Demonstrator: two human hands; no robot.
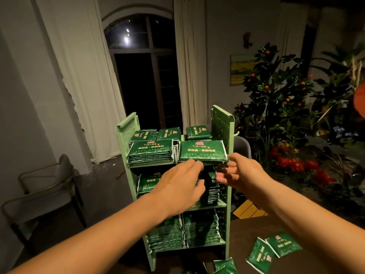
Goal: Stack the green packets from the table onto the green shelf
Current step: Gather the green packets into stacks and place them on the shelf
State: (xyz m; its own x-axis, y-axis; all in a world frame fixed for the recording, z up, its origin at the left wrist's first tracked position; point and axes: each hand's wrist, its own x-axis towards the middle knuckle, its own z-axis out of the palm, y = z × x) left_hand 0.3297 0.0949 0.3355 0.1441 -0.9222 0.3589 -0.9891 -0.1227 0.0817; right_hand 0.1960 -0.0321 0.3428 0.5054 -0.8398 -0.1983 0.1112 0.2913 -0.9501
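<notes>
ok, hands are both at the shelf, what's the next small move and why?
Probably pull back and reach down for a table packet. Both the left hand and right hand look empty, fingers relaxed, at the middle tier of the shelf. The stacks there already sit in place, and several packets lie loose on the table.

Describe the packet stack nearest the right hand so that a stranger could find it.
Find the green shelf by the dark window. On its top tier, look at the front right stack, just above the right hand. Unlike the rear stacks, it sits at the front edge.
</notes>
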